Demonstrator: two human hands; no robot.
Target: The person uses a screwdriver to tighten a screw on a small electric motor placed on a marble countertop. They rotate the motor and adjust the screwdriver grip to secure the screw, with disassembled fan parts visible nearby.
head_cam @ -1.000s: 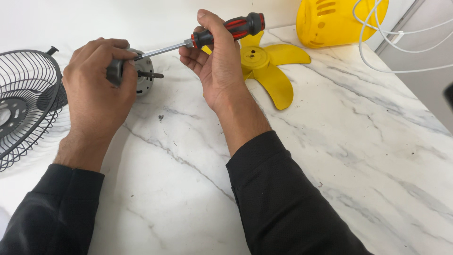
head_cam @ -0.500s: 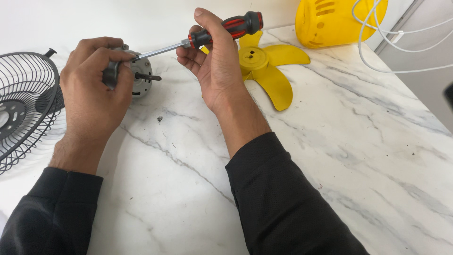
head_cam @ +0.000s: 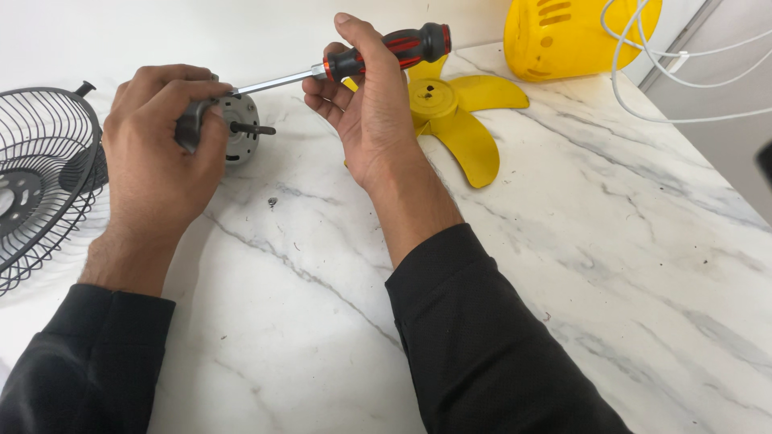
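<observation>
My left hand (head_cam: 161, 153) grips a small grey fan motor (head_cam: 238, 128) on its side on the white marble table (head_cam: 579, 265), its black shaft pointing right. My right hand (head_cam: 370, 104) holds a screwdriver (head_cam: 386, 52) with a red and black handle. Its metal shank runs left, and the tip meets the motor's top edge beside my left fingers. Both forearms wear black sleeves.
A black wire fan guard (head_cam: 40, 177) lies at the left edge. A yellow fan blade (head_cam: 458, 120) lies behind my right hand, a yellow fan housing (head_cam: 571, 36) stands at the back right, and white cables (head_cam: 667, 72) loop beside it. A small dark screw (head_cam: 273, 202) lies below the motor.
Both hands, with motor and screwdriver, have shifted slightly up and left in view. The grips are the same.
</observation>
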